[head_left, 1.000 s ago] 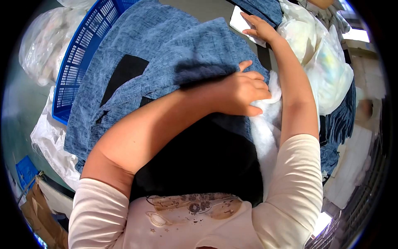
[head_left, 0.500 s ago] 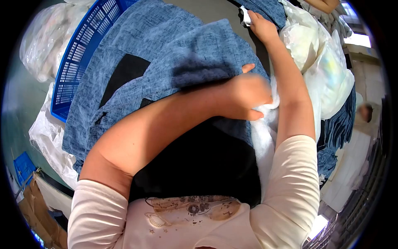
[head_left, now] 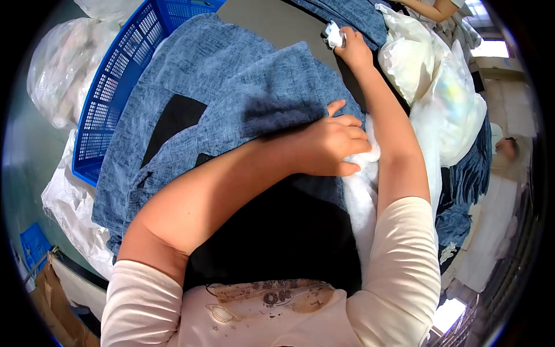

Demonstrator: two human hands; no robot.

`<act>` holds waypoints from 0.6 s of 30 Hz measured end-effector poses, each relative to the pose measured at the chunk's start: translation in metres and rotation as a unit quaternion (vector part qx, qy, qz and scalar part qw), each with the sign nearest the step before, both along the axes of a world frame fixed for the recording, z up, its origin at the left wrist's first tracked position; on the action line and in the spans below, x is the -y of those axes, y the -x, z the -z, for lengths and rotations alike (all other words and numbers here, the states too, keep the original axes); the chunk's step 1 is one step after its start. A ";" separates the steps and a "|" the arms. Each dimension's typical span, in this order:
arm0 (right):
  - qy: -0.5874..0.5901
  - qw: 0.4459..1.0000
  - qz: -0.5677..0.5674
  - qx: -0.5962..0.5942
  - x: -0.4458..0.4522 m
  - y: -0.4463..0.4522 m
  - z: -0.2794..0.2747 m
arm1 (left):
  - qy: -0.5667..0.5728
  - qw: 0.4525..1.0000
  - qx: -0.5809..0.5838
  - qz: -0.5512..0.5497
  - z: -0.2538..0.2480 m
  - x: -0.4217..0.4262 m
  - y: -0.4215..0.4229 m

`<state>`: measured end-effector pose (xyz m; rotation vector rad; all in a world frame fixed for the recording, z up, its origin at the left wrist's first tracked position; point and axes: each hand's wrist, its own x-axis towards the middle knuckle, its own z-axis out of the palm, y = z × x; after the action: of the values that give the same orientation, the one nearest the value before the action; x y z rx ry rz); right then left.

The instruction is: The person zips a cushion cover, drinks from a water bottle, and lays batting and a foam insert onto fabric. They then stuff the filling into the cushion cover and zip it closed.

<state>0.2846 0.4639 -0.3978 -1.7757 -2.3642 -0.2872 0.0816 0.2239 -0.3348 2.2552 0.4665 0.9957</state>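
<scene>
Left hand (head_left: pixel 342 141): reaches across to the right, back upward, fingers loosely spread and lying at the right edge of the blue cloth, beside the white fluffy strip; I see nothing gripped in it, though the palm is hidden from me.
Right hand (head_left: pixel 356 51): stretched out to the far side, fingers drawn narrow around the crumpled white piece.
Crumpled white piece (head_left: pixel 334 36): small, pinched at the fingertips above the grey surface; what it is I can't make out.
Blue cloth (head_left: pixel 231 81): large, in loose folds across the middle, its left part against the basket; a black patch (head_left: pixel 173 122) shows between the folds.
White fluffy strip (head_left: pixel 361 199): runs from beside the left hand toward the near side, close by the right forearm.
Grey surface (head_left: pixel 266 22): seen at the far side, beyond the blue cloth.
Basket (head_left: pixel 92 130): blue, with latticed walls, on the left.
Clear bag (head_left: pixel 66 72): farther left, just beyond the basket.
White bags (head_left: pixel 457 124): bulging, right of the right forearm.
Folded blue fabric (head_left: pixel 352 17): far side, near the right hand.
Another person's arm (head_left: pixel 436 10): far right.
</scene>
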 end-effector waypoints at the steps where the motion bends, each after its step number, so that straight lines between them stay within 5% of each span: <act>1: -0.001 1.000 0.010 0.017 0.004 0.005 -0.003 | 0.002 1.000 -0.003 0.002 0.000 0.000 0.000; 7: -0.107 0.978 -0.101 0.151 0.009 0.019 -0.010 | 0.012 1.000 -0.005 0.000 0.000 0.000 0.000; 13: -0.075 0.961 -0.213 0.160 0.017 0.000 -0.012 | 0.006 1.000 0.004 -0.010 0.002 0.000 0.000; 18: -0.057 0.966 -0.140 0.209 0.019 0.018 -0.014 | 0.001 1.000 0.006 -0.010 0.003 0.001 0.000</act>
<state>0.2671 0.4447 -0.3834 -1.4119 -2.7713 -0.8058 0.0815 0.2231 -0.3375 2.2450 0.4862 1.0192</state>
